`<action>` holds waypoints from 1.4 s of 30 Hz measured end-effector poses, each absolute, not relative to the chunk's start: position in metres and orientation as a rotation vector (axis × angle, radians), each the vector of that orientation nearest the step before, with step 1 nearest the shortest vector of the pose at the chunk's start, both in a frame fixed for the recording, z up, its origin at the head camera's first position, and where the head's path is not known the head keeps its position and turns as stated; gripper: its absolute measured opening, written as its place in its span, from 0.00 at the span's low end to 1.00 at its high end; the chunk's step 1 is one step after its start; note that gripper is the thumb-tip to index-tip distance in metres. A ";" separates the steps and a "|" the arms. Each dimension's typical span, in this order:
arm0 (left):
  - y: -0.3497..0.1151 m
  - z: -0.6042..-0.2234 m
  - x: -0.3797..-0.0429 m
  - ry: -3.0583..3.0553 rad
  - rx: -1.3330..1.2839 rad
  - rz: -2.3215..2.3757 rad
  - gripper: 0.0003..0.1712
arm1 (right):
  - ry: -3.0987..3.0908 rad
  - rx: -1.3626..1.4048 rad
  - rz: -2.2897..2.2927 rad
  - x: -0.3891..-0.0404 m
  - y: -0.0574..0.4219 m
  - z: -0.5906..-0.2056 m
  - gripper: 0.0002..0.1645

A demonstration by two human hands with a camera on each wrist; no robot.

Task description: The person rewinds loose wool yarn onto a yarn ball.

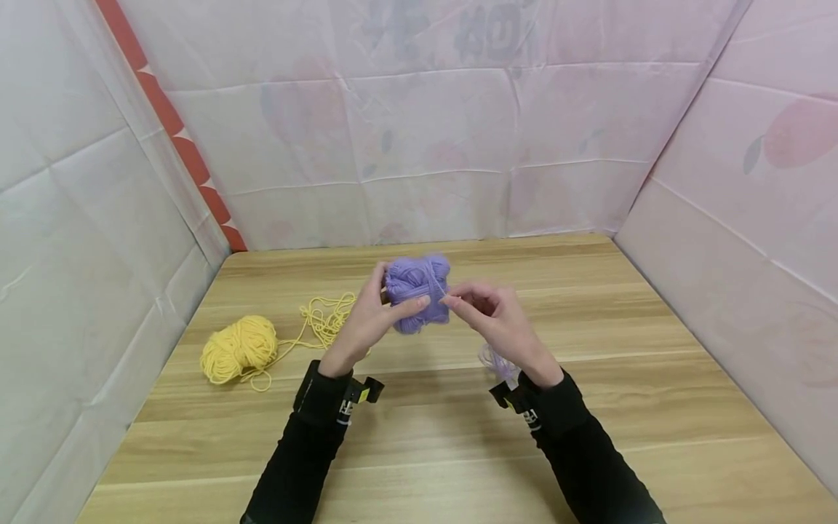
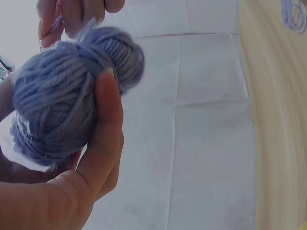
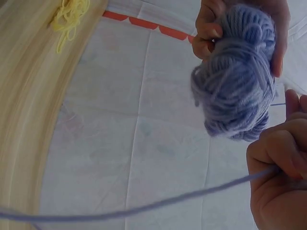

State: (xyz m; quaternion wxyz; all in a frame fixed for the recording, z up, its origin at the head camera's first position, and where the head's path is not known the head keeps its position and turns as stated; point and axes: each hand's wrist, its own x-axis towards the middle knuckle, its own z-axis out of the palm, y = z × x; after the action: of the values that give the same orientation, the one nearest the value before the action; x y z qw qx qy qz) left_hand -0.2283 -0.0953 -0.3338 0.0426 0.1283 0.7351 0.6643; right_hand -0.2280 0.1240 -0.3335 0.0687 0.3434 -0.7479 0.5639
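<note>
A purple yarn ball [image 1: 417, 292] is held above the wooden table [image 1: 589, 407]. My left hand [image 1: 376, 314] grips it, thumb across the front and fingers behind; the same ball [image 2: 62, 96] fills the left wrist view, and the right wrist view also shows this ball [image 3: 237, 81]. My right hand [image 1: 481, 309] sits just right of the ball and pinches a purple strand [image 3: 158, 206] that runs off it. A loose tangle of purple yarn [image 1: 499, 362] lies on the table under my right wrist.
A yellow yarn ball [image 1: 237, 348] lies at the left of the table, with loose yellow strands [image 1: 327, 317] trailing toward the middle. Pale sheeted walls [image 1: 419, 145] close in the table at the back and both sides.
</note>
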 end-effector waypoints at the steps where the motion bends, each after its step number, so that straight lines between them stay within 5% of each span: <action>1: -0.095 -0.334 -0.229 2.240 0.384 2.063 0.36 | -2.263 1.037 1.689 -0.227 0.123 -0.333 0.08; 21: -0.099 -0.329 -0.226 1.820 0.524 2.447 0.33 | -2.501 1.123 1.719 -0.241 0.120 -0.347 0.11; 42: -0.108 -0.332 -0.223 2.043 0.905 1.581 0.41 | -2.524 0.724 2.117 -0.257 0.139 -0.349 0.08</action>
State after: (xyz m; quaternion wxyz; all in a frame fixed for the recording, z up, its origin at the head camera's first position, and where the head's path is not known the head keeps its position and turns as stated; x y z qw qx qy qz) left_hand -0.2226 -0.1077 -0.3316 0.2008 0.3238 0.7313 0.5657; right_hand -0.2567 0.1387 -0.3489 -0.1155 0.2132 -0.7433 0.6235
